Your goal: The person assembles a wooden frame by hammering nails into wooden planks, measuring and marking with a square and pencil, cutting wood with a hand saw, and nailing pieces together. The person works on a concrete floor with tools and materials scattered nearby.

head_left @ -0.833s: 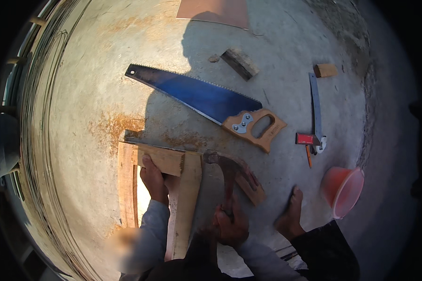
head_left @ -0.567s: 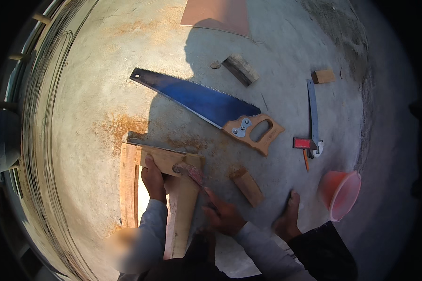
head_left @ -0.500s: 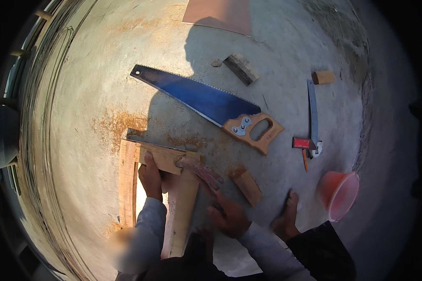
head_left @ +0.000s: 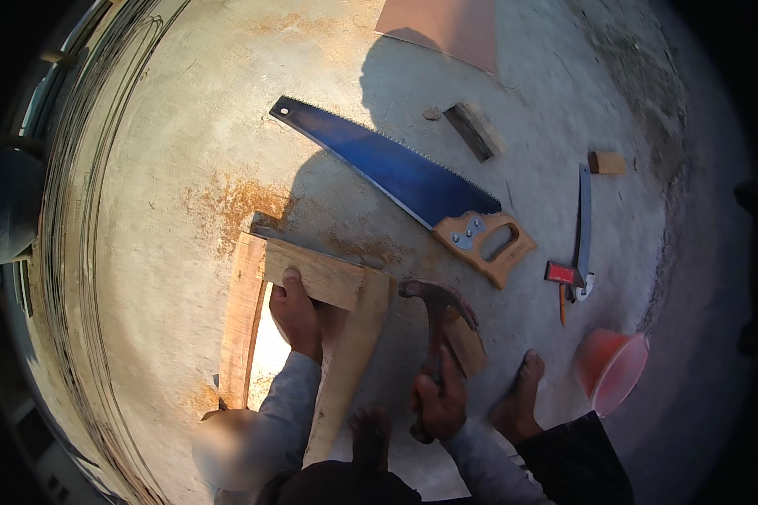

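My left hand [head_left: 296, 311] presses on a wooden frame [head_left: 312, 278] of rough planks that lies on the concrete floor. It grips the short cross plank where it meets a long plank [head_left: 349, 362]. My right hand [head_left: 440, 404] is shut on the handle of a claw hammer [head_left: 436, 305], raised to the right of the frame, its head above a small wood block [head_left: 466, 343]. My bare feet [head_left: 520, 400] rest on the floor by the planks.
A blue-bladed handsaw with a wooden handle [head_left: 413, 187] lies beyond the frame. Farther right are a try square with a red part [head_left: 579, 244], two small wood offcuts [head_left: 473, 128], an orange plastic bowl [head_left: 611, 366] and a flat board [head_left: 446, 27] at the top.
The hammer came down onto the frame's joint, then rose back to the right. My left hand has stayed on the cross plank.
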Demonstrator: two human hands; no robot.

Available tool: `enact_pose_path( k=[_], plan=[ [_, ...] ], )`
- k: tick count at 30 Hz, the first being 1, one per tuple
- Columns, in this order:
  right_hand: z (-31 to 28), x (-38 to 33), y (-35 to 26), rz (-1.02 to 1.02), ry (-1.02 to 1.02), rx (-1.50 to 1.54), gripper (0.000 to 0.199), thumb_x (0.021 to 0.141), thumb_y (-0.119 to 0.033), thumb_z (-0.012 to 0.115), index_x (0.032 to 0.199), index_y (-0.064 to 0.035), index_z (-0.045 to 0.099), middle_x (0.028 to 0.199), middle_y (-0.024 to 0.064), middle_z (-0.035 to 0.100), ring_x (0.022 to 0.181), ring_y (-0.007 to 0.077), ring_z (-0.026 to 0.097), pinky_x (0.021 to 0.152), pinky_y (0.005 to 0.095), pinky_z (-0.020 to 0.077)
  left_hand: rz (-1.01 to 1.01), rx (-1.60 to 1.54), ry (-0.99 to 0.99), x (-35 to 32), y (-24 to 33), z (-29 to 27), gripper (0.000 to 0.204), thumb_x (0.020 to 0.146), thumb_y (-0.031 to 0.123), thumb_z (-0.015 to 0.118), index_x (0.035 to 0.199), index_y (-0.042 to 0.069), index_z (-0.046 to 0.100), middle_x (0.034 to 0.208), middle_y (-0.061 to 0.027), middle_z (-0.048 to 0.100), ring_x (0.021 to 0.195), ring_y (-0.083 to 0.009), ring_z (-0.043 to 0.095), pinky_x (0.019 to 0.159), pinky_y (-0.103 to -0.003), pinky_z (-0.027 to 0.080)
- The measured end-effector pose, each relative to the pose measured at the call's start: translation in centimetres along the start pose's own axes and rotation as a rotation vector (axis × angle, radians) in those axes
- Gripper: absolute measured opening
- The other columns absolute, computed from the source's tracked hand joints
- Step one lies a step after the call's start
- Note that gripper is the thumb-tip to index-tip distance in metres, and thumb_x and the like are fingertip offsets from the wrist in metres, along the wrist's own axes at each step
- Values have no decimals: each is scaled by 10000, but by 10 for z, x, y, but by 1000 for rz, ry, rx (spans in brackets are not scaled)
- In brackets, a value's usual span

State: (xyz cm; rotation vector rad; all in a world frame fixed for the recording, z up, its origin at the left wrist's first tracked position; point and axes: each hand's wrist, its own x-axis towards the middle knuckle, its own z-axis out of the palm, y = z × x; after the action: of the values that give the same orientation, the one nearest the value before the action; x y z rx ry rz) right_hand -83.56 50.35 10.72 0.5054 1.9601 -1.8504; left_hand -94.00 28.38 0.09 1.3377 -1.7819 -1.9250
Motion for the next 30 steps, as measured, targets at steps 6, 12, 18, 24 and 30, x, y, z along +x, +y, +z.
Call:
enact_pose_path(
  k=[6,12,18,24,30],
  plan=[
    [-3,-7,15,69,-46,-123,572,977,-142,584,1477,35,371,794,60,604,648,116,589,599,290,492,14,-32,51,-6,7,7,387,1007,301,548,1049,-68,658,931,-94,682,828,-160,597,775,-313,488],
    [3,-11,10,-20,-3,-57,558,984,-142,573,1466,48,368,839,61,608,667,105,581,608,280,493,47,-11,26,-3,2,4,359,1013,273,553,1050,-68,661,939,-84,679,838,-146,592,772,-309,489],
    [20,-3,-7,-15,158,281,431,1026,-184,497,1380,39,393,809,37,584,617,94,553,575,259,483,56,-49,22,-3,2,5,346,1008,258,561,1045,-72,659,952,-77,676,852,-143,596,773,-301,486],
    [26,25,-19,41,241,442,375,1056,-249,435,1344,-15,381,743,23,529,577,103,548,514,259,459,74,-32,-9,1,0,1,340,1003,253,562,1044,-71,658,959,-73,675,852,-140,595,774,-299,485],
    [16,44,-18,108,-151,-148,320,1036,-217,515,1305,-56,450,696,-18,487,556,82,498,505,255,435,102,29,-36,2,0,-3,336,1002,248,564,1036,-73,660,933,-71,676,829,-132,592,764,-297,482]
  ],
)
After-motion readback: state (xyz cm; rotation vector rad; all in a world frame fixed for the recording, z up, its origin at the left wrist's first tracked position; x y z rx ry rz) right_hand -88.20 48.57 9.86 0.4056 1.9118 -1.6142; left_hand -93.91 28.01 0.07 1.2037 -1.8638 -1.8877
